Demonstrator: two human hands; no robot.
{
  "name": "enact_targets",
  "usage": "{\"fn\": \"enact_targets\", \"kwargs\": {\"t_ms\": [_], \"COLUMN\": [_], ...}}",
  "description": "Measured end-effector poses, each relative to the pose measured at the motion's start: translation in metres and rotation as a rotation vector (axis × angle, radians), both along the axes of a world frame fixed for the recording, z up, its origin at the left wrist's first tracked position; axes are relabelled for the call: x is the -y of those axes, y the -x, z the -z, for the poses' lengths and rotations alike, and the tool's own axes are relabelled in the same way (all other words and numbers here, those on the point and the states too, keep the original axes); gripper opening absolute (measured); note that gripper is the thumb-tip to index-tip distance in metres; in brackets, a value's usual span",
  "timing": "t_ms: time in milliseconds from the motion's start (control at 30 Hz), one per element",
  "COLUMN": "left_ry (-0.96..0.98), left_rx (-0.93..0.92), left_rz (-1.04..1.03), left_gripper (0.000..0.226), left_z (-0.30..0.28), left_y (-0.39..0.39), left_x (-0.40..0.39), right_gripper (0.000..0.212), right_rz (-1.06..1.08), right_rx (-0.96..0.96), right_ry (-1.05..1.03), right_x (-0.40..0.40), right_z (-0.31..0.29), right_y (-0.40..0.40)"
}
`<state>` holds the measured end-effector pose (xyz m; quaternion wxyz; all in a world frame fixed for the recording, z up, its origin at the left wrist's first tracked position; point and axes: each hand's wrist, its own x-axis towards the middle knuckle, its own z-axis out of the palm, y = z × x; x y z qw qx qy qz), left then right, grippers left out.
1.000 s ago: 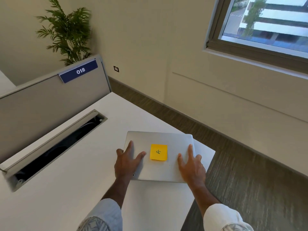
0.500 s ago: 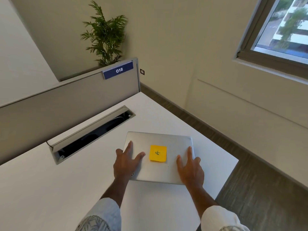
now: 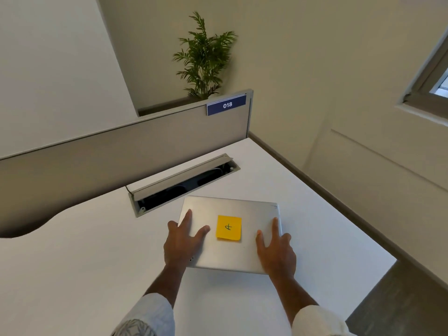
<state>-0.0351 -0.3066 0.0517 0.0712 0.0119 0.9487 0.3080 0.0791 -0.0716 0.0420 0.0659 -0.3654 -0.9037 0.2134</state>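
one closed silver laptop lies on the white counter in the lower middle of the frame, with one yellow sticky note stuck at the centre of its lid. two hands rest flat on the lid, the left hand on its left part and the right hand on its right. each grip is spread, fingers straight, clamped on nothing. just above the laptop one cable hatch stands ajar. behind it runs one grey divider with one blue plate reading 018. one potted plant stands beyond, and one window is at upper right.
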Motion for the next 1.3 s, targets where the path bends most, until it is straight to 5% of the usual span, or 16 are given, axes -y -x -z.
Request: {"fn": "enact_targets", "kwargs": {"t_ms": [467, 1300], "left_ry": [-0.005, -0.005], "left_rx": [0.006, 0.052], "left_rz": [-0.211, -0.383], "left_gripper": [0.107, 0.091], "left_z": [-0.005, 0.051], "left_y": [-0.013, -0.054], "left_x": [0.144, 0.293], "right_gripper": [0.081, 0.072], "right_rz": [-0.218, -0.304], "right_rx": [0.028, 0.088], "right_ry": [-0.041, -0.039], "right_x": [0.124, 0.274], "right_z": [0.01, 0.05], "right_y": [0.038, 0.019]}}
